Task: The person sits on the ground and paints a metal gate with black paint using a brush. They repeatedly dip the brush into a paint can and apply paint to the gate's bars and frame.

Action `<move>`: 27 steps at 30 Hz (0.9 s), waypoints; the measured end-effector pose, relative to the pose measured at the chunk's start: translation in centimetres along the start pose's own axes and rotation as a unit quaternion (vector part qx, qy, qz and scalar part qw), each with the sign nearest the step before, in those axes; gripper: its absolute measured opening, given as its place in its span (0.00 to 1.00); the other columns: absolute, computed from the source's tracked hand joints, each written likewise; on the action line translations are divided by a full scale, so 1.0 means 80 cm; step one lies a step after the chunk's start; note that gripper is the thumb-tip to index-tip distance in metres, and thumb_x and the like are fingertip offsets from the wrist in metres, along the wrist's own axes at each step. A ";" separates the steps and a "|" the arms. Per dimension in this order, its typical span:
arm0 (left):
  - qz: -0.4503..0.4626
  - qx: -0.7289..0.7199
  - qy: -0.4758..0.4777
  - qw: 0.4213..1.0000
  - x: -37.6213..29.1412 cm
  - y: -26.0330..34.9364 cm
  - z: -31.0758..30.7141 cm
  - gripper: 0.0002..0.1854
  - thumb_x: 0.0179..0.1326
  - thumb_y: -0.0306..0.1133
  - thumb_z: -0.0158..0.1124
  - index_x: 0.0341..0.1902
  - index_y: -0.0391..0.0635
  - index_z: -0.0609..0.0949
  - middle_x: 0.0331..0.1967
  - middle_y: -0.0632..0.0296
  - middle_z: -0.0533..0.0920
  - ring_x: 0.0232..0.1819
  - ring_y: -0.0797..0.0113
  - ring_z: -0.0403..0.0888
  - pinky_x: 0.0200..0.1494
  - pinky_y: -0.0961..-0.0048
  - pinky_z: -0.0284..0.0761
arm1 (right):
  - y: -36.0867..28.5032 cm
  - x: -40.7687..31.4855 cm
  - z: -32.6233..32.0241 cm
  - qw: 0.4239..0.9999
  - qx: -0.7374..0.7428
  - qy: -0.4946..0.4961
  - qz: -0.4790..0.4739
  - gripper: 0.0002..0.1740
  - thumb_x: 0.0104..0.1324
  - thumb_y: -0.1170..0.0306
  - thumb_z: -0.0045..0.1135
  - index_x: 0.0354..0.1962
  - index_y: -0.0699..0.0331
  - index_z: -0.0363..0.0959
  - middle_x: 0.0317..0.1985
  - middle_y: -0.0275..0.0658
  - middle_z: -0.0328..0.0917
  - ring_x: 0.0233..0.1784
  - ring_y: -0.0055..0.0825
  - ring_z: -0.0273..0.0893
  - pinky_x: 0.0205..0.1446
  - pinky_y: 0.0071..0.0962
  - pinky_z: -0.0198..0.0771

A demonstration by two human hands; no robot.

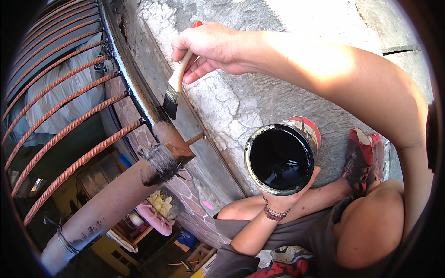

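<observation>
My right hand point(205, 48) grips the pale wooden handle of a paintbrush point(177, 78). Its bristles point down and are wet with black paint, close beside a metal rail point(130, 74) coated partly in black; contact I cannot tell. From below, my left hand point(290, 196) supports an open paint can point(247, 153) of glossy black paint. The can's side shows red and white. Where the rail ends, a brown metal corner point(175, 137) meets a thick pipe point(107, 198), with wire wound around the joint and black smears on it.
Twisted reinforcing bars point(83, 163) run leftward from the rail. Through them a lower room shows, with a wooden table point(142, 236) and a pink cloth item point(154, 220). Cracked concrete point(222, 100) lies under the brush hand. My bent legs and a red-and-dark shoe point(359, 163) are at right.
</observation>
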State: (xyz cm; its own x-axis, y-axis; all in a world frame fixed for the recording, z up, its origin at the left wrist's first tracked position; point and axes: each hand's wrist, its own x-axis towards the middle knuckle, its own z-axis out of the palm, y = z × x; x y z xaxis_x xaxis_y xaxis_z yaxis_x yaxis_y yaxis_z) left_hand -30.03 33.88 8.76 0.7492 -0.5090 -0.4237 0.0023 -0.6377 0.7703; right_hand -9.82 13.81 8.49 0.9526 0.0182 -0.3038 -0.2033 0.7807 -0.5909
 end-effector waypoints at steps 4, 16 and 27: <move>0.035 0.036 0.012 0.999 0.000 -0.005 0.006 0.22 0.55 0.31 0.80 0.53 0.43 0.86 0.52 0.62 0.87 0.55 0.67 0.84 0.60 0.70 0.76 | 0.001 0.000 0.012 0.998 0.021 -0.058 -0.007 0.14 0.63 0.69 0.56 0.40 0.73 0.75 0.43 0.53 0.83 0.35 0.34 0.87 0.44 0.31 0.82; 0.095 0.057 0.075 0.991 0.007 -0.018 0.010 0.24 0.52 0.33 0.82 0.53 0.44 0.84 0.51 0.62 0.86 0.54 0.66 0.83 0.59 0.69 0.76 | 0.005 -0.038 0.041 0.992 -0.080 0.049 -0.088 0.14 0.60 0.67 0.53 0.24 0.69 0.81 0.23 0.46 0.84 0.28 0.31 0.86 0.43 0.31 0.79; 0.105 0.050 0.093 0.989 0.007 -0.021 0.015 0.27 0.50 0.35 0.83 0.53 0.44 0.82 0.51 0.62 0.85 0.54 0.65 0.82 0.59 0.67 0.75 | 0.001 -0.066 0.047 0.970 -0.169 0.036 -0.170 0.14 0.58 0.65 0.55 0.23 0.66 0.83 0.21 0.43 0.84 0.31 0.36 0.87 0.49 0.34 0.80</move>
State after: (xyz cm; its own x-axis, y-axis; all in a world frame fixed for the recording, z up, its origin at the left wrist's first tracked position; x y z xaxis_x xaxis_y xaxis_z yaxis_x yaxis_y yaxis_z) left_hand -30.37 33.98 6.66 0.8346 -0.5279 -0.1574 -0.2250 -0.5874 0.7774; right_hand -14.04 16.16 12.86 0.9618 -0.2573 -0.0935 0.0445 0.4841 -0.8739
